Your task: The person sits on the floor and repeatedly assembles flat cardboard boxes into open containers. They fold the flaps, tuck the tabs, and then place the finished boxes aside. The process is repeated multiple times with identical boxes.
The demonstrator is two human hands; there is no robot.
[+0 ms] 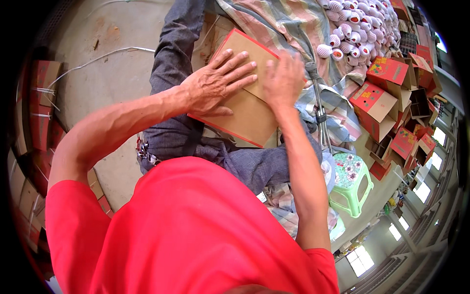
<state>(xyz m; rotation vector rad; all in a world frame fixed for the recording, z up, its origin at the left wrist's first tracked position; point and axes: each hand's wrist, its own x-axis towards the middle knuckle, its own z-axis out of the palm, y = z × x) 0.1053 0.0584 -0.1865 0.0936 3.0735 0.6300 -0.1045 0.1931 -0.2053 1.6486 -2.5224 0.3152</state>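
Note:
A flat-topped cardboard box (247, 117) with brown panels and red edges lies between my legs, its two top flaps meeting along a slanting seam. My left hand (213, 85) rests flat on the left part of the box top, fingers stretched and slightly spread, holding nothing. Over the right part of the top, by the far right edge, is my right hand (285, 81). Motion blurs it, but its fingers look extended, with nothing visible in them. What the box holds is hidden.
Many fruits in white foam nets (355, 32) are heaped at the far right on a striped sheet (289, 22). Red and brown cartons (374, 105) crowd the right side. A green stool (351, 183) and metal rods (320, 108) stand nearer. Bundled cartons (43, 105) line the left.

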